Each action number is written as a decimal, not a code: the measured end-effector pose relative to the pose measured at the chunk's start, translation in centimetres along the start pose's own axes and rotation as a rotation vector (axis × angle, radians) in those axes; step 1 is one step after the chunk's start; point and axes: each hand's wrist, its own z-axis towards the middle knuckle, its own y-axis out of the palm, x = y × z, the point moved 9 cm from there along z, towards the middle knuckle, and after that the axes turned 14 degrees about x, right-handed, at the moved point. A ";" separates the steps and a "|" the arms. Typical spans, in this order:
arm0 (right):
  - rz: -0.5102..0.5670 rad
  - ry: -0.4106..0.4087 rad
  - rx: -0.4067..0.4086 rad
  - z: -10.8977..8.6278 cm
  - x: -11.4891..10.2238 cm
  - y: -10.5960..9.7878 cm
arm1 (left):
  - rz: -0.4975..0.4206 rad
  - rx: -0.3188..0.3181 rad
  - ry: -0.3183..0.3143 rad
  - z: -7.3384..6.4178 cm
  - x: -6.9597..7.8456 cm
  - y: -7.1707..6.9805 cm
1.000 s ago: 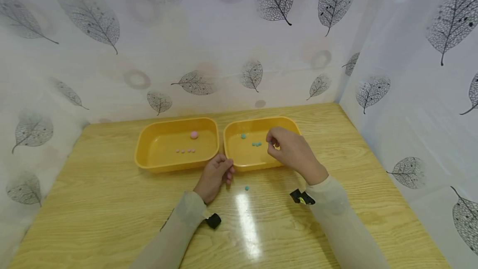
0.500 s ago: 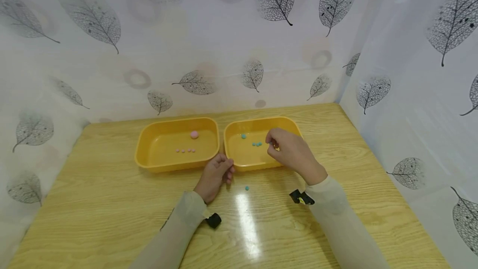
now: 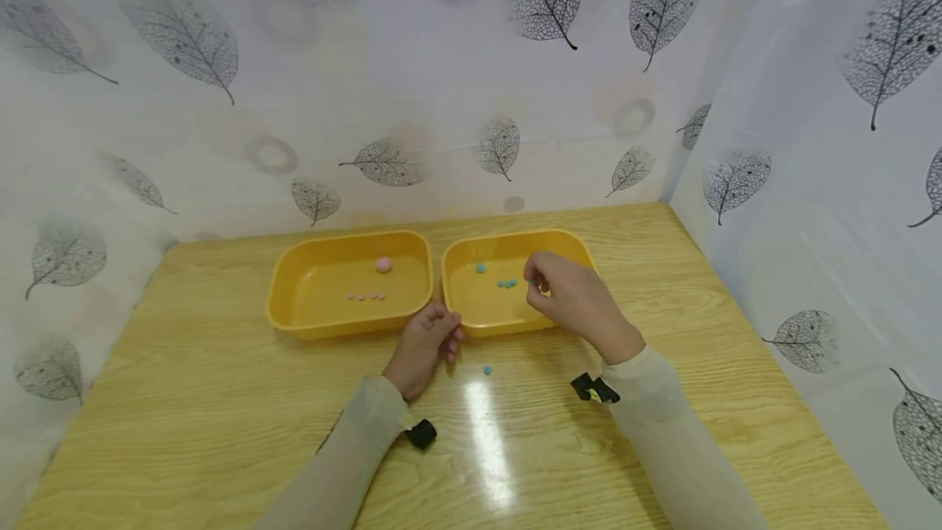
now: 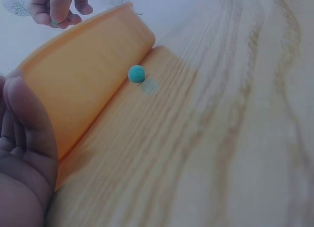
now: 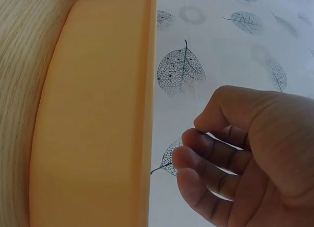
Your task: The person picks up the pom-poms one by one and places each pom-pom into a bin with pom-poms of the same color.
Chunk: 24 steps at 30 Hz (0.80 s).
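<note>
My right hand (image 3: 577, 297) hovers over the right yellow tray (image 3: 471, 325), thumb and index finger pinched together. A bit of green shows at its fingertips in the left wrist view, a small green ball (image 4: 55, 22) mostly hidden by the fingers. My left hand (image 3: 419, 350) rests loosely curled at that tray's near left corner, its fingertips against the rim and outer wall. Inside this tray lie a larger green ball (image 3: 481, 267) and a short row of tiny green balls (image 3: 508, 285). Another small green ball (image 4: 136, 74) lies on the table just in front of the tray.
Left of it stands a second yellow tray (image 3: 294, 325), holding one larger pink ball (image 3: 383, 265) and several tiny pink balls (image 3: 361, 297). Both trays stand on a wood-grain table (image 3: 184, 399). A leaf-patterned white curtain (image 3: 441, 64) hangs behind and on the sides.
</note>
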 end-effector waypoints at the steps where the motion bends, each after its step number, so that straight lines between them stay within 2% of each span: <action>1: 0.000 -0.001 0.000 0.0 0.0 0.0 | -0.002 -0.001 0.001 0.0 0.0 0.0; 9: 0.012 0.024 -0.011 0.1 0.0 -0.3 | -0.001 0.004 0.016 -0.2 0.3 -0.1; 15: 0.019 0.099 -0.028 0.5 1.9 -0.2 | 0.000 -0.002 0.010 -0.1 -0.1 -0.1; 20: -0.004 0.110 -0.062 2.0 3.5 0.2 | -0.005 -0.007 0.013 0.0 0.0 0.0; 24: -0.045 0.109 -0.134 3.9 4.5 0.8 | 0.000 -0.002 0.016 0.0 0.1 -0.1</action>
